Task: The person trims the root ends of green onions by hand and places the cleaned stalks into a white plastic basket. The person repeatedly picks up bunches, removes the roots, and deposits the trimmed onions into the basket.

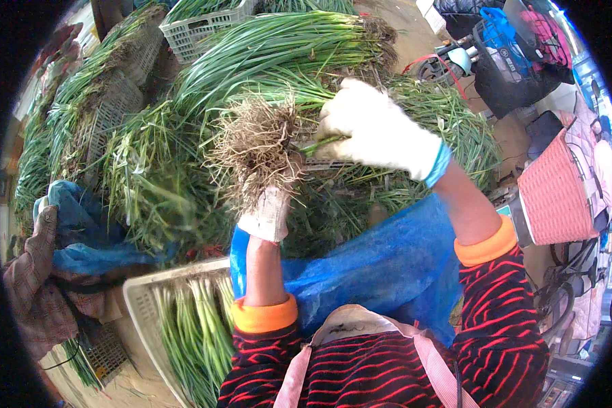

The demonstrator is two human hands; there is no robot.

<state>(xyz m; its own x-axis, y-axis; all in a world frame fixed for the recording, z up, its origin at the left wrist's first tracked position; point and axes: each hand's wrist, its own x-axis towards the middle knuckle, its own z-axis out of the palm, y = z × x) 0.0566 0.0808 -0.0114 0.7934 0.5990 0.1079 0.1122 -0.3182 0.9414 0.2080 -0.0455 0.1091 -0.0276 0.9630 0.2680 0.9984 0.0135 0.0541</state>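
My left hand (266, 209), in a soiled white glove, is closed around a bunch of rooted green onions. The bunch's tangled brown roots (255, 137) spread over the fingers and hide most of them. To its right, my right hand (372, 127) wears a white glove with a blue cuff. Its thumb and fingers pinch a thin green stalk (326, 145) beside the roots. Behind both hands lies a large pile of unpeeled green onions (285, 43), roots to the right. Loose trimmed leaves (158, 178) lie around and below my hands.
Cleaned green onions (199, 326) fill a white plastic crate (143, 306) at lower left. A blue plastic sheet (367, 270) covers my lap. At the left sits another person in a plaid sleeve (35, 290). A pink basket (558, 191) and a parked scooter (438, 66) stand at right.
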